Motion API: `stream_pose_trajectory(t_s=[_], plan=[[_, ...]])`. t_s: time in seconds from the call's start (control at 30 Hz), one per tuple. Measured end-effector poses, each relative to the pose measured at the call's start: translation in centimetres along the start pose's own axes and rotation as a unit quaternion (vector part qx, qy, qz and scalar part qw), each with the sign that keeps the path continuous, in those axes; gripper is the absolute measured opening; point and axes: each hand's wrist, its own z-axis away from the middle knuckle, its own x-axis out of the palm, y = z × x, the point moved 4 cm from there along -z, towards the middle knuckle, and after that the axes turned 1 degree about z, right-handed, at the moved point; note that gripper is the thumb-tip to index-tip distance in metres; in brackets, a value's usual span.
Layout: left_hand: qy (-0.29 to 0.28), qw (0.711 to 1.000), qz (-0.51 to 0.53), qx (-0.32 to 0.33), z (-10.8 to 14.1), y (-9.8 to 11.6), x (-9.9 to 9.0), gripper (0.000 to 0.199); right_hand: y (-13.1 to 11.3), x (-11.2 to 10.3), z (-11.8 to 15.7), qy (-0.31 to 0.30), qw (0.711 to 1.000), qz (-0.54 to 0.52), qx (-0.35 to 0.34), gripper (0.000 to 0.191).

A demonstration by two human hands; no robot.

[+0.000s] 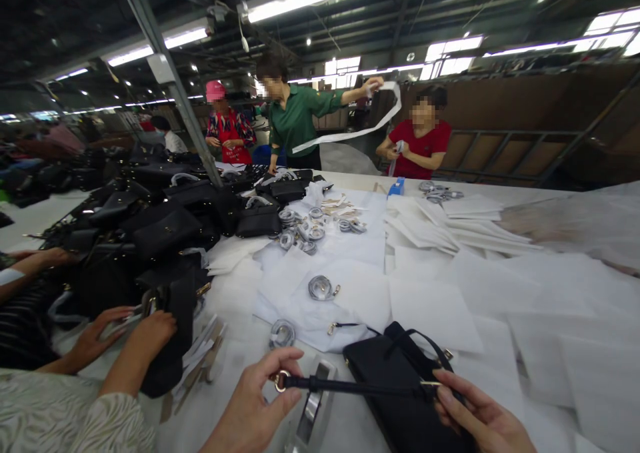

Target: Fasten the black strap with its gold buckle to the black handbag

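A black strap (pixel 360 387) is stretched level between my two hands, above a black handbag (pixel 373 356) lying on the table. At the strap's left end, my left hand (pixel 263 396) pinches it beside a gold ring (pixel 281 381). My right hand (pixel 477 409) is closed on the other end, near a thin gold metal piece, with its fingertips over the bag. Under the strap sits a pale, long-bodied holder (pixel 313 406) with a shiny strip, partly hidden. Coiled grey wrapped straps (pixel 323 287) lie beyond my hands.
Black handbags (pixel 165 229) are heaped at the left, where a co-worker's hands (pixel 150 336) handle one. White sheets (pixel 480 293) cover the right side. Further coils (pixel 300 229) and a blue object (pixel 397 187) lie farther back. Several people stand across the table, one holding a white strip (pixel 360 133).
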Motion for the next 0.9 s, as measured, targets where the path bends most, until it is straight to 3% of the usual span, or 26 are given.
stream_pose_trajectory(t_s=[0.37,0.6,0.73,0.9], plan=[[0.008,1.000,0.011,0.006,0.0,0.2,0.0,0.041,-0.9,1.0,1.1,0.028,1.000,-0.007,-0.003,0.060],[0.028,0.994,0.085,-0.069,0.2,-2.0,0.2,0.050,-1.5,1.9,2.9,-0.068,0.998,0.000,-0.019,0.048],[0.071,0.986,0.126,-0.085,0.3,-2.4,0.2,0.050,-1.7,2.3,3.5,-0.082,0.996,-0.014,-0.028,0.053],[0.071,0.980,0.159,-0.093,0.4,-2.3,0.4,0.052,-0.7,2.1,3.1,-0.089,0.996,-0.016,-0.014,0.051]])
